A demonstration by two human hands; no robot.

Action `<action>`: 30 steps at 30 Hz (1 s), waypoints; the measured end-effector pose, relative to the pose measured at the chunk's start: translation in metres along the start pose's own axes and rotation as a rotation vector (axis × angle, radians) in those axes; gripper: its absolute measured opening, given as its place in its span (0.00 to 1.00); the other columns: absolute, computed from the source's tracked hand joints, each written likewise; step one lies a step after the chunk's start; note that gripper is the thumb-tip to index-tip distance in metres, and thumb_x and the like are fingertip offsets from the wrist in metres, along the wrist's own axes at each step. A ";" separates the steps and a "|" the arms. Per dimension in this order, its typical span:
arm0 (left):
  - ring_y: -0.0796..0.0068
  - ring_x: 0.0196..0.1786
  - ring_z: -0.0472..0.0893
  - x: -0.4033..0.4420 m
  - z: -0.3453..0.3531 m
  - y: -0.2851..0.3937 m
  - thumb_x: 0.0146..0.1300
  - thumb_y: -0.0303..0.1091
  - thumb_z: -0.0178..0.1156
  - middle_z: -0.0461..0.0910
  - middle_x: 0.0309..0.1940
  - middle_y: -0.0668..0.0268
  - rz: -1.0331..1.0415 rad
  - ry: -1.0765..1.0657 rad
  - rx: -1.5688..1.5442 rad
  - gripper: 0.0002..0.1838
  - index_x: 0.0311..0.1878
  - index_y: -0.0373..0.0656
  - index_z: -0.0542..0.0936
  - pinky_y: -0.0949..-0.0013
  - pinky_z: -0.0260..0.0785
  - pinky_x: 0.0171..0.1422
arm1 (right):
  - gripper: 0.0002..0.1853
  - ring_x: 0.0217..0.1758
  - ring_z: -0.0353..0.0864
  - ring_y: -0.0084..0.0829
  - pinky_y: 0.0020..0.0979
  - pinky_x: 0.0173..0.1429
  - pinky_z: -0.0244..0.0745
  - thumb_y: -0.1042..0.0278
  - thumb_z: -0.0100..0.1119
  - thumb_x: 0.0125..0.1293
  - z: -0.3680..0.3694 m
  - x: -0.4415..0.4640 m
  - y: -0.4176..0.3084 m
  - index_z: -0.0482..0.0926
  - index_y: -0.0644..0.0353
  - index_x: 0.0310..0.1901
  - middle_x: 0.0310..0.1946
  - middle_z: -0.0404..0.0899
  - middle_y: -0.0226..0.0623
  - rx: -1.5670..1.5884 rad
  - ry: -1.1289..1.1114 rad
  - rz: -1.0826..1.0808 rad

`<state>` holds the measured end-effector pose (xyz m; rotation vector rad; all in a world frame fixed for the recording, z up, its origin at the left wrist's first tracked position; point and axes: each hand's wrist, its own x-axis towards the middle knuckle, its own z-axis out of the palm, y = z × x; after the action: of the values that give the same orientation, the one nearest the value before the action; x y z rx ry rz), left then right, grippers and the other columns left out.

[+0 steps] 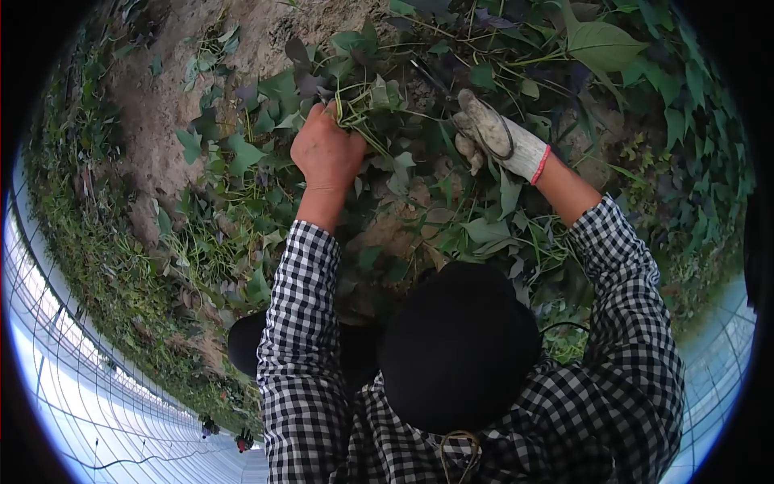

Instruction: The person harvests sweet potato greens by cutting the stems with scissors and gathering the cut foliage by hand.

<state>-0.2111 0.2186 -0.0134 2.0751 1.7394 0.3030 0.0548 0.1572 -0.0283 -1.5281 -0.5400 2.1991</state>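
My left hand (326, 149) is bare and closed around a bunch of green vine stems (348, 113) with lobed leaves. The stems stick out past the fingers to the right, and the fingertips are partly hidden by leaves. To the right, my right hand (488, 135) wears a soiled white knit glove with a red cuff edge. It grips a pair of scissors (430, 77); a dark handle loop lies over the glove, and the narrow blades point up and left among the vines. The blades are apart from my left hand.
Leafy vines (250, 153) cover much of the ground around both hands. Brown bare soil (173, 97) shows at the upper left. A large leaf (601, 44) rises at the upper right. My dark cap (459, 347) blocks the lower middle. Greenhouse framing (97, 403) curves along the lower left.
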 end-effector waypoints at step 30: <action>0.67 0.44 0.83 0.008 -0.027 -0.053 0.55 0.30 0.66 0.84 0.43 0.59 -0.202 -0.359 -0.624 0.16 0.46 0.36 0.80 0.68 0.73 0.50 | 0.32 0.10 0.66 0.22 0.31 0.18 0.78 0.26 0.46 0.63 0.009 -0.040 0.041 0.76 0.49 0.49 0.14 0.65 0.27 0.428 -0.128 -0.092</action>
<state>-0.2673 0.2379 -0.0137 1.3980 1.3916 0.3344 0.0548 0.1003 -0.0155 -1.1248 -0.1544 2.1737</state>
